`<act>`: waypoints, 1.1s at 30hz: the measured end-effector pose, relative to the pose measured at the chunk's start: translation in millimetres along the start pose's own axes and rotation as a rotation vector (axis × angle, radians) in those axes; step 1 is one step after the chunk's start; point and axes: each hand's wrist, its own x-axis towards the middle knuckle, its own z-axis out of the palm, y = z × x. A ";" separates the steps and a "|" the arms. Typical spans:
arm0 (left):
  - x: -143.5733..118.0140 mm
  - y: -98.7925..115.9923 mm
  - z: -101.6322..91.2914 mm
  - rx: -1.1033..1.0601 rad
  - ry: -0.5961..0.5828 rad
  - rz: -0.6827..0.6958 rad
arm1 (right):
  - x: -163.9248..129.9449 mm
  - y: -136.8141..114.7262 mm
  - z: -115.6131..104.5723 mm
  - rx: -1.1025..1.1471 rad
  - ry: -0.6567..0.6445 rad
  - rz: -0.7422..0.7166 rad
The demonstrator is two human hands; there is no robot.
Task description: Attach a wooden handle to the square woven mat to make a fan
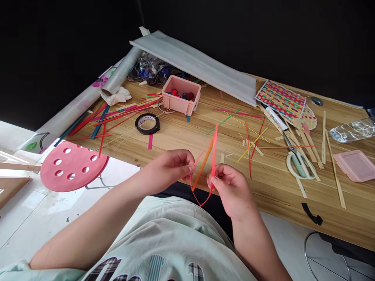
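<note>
My right hand [230, 185] pinches a thin, flat red strip [215, 150] between thumb and fingers. Above the fingers the strip rises to a peak, and below them it curves down in a loop. At the table's front edge, my left hand [178, 166] is closed in a pinch on a thin red strip too, seemingly another part of the same one. An orange strip [202, 166] slants between the hands; whether either hand touches it I cannot tell. Parts of the strips are hidden behind the fingers.
On the wooden table [181, 134] are black tape [147, 123], a pink box [178, 104], scissors [300, 166], a woven mat [283, 98], a pink lid [356, 166], a plastic bottle [353, 130] and several loose coloured strips. A pink stool [73, 166] stands at left.
</note>
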 end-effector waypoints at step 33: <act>-18.3 -101.6 9.9 1.253 0.319 0.859 | 27.1 25.3 -17.0 -0.778 0.263 -0.348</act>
